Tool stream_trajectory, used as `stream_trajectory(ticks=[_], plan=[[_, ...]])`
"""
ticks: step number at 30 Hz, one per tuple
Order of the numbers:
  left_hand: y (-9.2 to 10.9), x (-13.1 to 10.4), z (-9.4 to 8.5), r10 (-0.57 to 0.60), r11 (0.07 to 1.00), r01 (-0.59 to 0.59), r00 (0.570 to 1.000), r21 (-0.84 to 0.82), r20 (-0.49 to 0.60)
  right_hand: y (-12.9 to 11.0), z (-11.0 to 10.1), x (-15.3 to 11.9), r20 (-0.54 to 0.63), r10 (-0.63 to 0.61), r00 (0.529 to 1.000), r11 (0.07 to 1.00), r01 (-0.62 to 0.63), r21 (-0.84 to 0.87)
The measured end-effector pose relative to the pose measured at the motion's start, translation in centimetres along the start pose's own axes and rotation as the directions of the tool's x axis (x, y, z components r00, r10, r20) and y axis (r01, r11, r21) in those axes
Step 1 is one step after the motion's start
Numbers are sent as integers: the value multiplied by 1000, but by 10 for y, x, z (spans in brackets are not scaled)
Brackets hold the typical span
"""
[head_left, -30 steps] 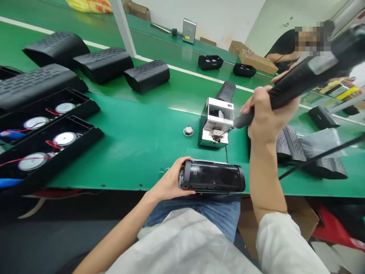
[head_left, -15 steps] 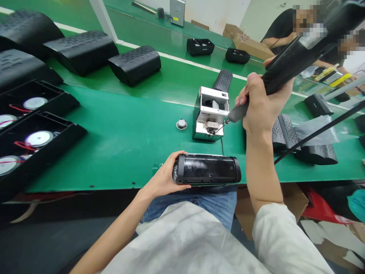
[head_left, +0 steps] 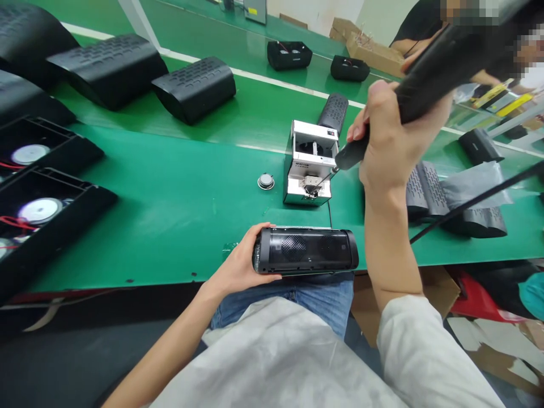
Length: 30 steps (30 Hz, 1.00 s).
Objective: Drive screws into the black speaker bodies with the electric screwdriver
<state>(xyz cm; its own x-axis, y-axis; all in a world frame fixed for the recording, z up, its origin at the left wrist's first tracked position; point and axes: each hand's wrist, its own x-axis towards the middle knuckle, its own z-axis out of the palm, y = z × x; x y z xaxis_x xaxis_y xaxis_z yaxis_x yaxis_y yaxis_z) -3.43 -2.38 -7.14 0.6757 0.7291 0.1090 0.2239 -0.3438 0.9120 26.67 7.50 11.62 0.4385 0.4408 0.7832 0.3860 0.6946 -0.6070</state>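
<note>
Clock is from the worker's seat, 12 straight ahead. Writing: small silver machine (head_left: pixel 314 162) at 12 has dark lettering (head_left: pixel 302 164), too blurred to read w/ certainty; yellow label (head_left: pixel 252 11) on metal box (head_left: pixel 260 15), far 12, illegible. L hand (head_left: pixel 238 259), part-open, spans the left end of a black speaker housing (head_left: pixel 306 249), gripping top & bottom; housing lies at 12, at the near edge of the green worktop (head_left: pixel 178 209). R hand (head_left: pixel 389 136), approx 1 o'clock, is clenched round a black powered screwdriver (head_left: pixel 446 62), its bit slanting down to the machine's front; can't tell if touching. Round silver part (head_left: pixel 266 181) sits just beside the machine, 9 o'clock side.
</note>
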Motion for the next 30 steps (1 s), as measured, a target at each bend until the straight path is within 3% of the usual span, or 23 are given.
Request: stream_trajectory(ticks=[6,11,15,19,25,30], plan=[[1,0,0,-7,1000,7,1000,4,10,17,2,4,90,148,985,989,-150,14],[2,0,0,-15,1000,15,1000,-1,14,-4,-15,-1,104,170,980,984,-164,-67],[2,1,0,-38,999,38,999,3,27,-25,-26,-1,41,62,997,997,-59,-57],[2,1,0,-72,997,72,997,3,37,-31,-14,-2,-17,-16,1000,1000,16,-12],[3,0,0,-42,999,42,999,17,16,-11,5,-3,112,88,990,996,-86,-19],[0,-2,1,-49,999,49,998,11,24,-10,4,-1,67,36,997,999,-36,0]])
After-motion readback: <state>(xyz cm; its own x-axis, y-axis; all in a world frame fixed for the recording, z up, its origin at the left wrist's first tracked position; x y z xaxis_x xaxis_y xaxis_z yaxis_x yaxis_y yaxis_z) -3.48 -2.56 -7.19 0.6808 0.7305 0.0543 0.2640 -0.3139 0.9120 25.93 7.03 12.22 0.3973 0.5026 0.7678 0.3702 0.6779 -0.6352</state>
